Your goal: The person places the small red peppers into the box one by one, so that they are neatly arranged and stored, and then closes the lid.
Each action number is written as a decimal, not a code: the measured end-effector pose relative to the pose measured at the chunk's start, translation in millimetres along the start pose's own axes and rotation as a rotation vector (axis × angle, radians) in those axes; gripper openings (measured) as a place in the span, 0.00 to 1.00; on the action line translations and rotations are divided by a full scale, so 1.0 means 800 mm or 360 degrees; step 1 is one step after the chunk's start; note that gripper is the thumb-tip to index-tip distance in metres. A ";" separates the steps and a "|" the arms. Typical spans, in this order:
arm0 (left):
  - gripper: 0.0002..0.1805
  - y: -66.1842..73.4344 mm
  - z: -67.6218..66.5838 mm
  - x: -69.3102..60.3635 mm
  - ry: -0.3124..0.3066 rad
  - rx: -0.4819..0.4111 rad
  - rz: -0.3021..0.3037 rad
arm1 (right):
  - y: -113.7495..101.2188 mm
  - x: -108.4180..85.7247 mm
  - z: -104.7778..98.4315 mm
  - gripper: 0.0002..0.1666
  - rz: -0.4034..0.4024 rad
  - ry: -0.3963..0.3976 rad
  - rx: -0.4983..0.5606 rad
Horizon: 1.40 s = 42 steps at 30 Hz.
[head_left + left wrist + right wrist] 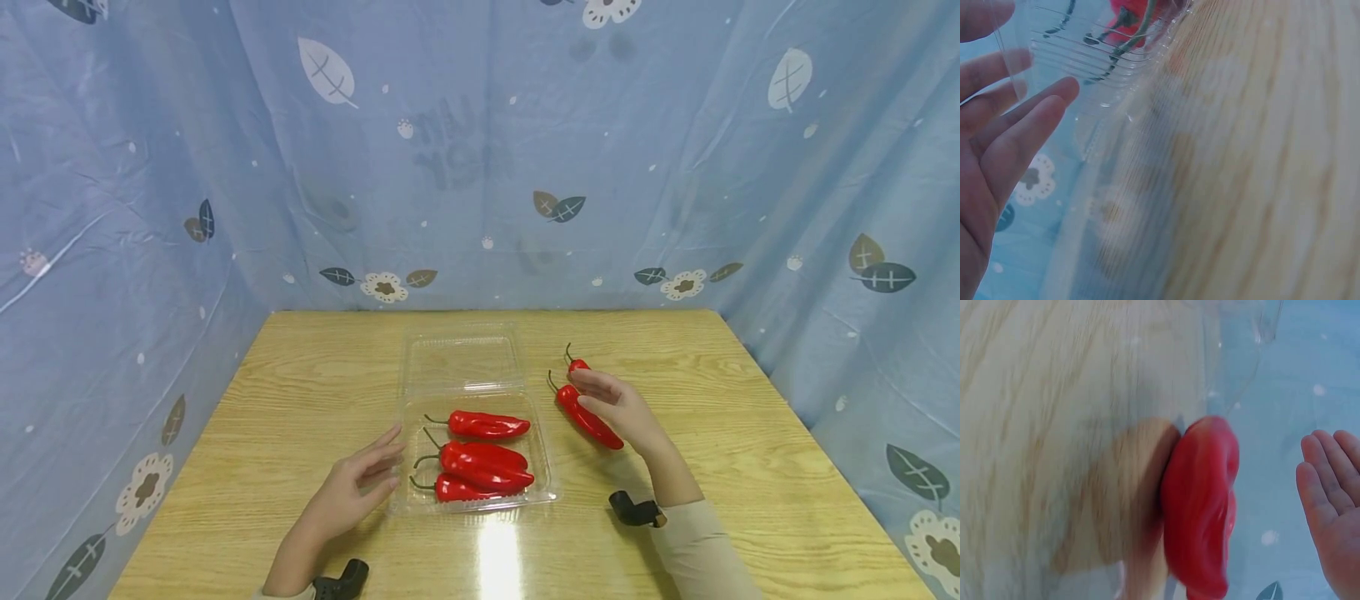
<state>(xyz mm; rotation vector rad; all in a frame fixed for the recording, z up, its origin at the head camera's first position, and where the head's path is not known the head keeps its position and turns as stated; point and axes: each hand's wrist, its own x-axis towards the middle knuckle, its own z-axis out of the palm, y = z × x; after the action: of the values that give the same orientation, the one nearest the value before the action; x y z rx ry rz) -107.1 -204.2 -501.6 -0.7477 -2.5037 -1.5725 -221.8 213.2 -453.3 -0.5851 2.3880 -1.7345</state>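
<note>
A clear plastic clamshell box (546, 450) lies with its lid (461, 358) folded back. Several red peppers (489, 426) with green stems are inside its base. My left hand (352, 492) is beside the box's left edge, fingers loosely extended; in the left wrist view those fingers (1029, 134) are close to the ribbed wall, and I cannot tell if they touch it. On the right, two loose peppers lie on the table, a nearer one (588, 421) and a farther one (577, 365) partly covered by my right hand (618, 408). That hand hovers over them with straight fingers, holding nothing.
The wooden table (322, 367) is walled by blue patterned curtains (480, 167) at the back and both sides. Each wrist wears a black camera mount, the right one (633, 508) close to the sleeve cuff. Light glares on the tabletop in front of the box.
</note>
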 end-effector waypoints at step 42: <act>0.24 -0.003 0.000 -0.001 -0.0014 0.0016 -0.0015 | 0.064 0.031 -0.064 0.36 0.0409 -0.0075 -0.0129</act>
<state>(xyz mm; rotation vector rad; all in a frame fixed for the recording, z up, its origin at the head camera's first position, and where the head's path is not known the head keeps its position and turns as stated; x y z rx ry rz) -107.6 -205.4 -503.7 -0.7439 -2.5229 -1.5623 -272.9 262.3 -481.8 -0.3074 2.3877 -1.5074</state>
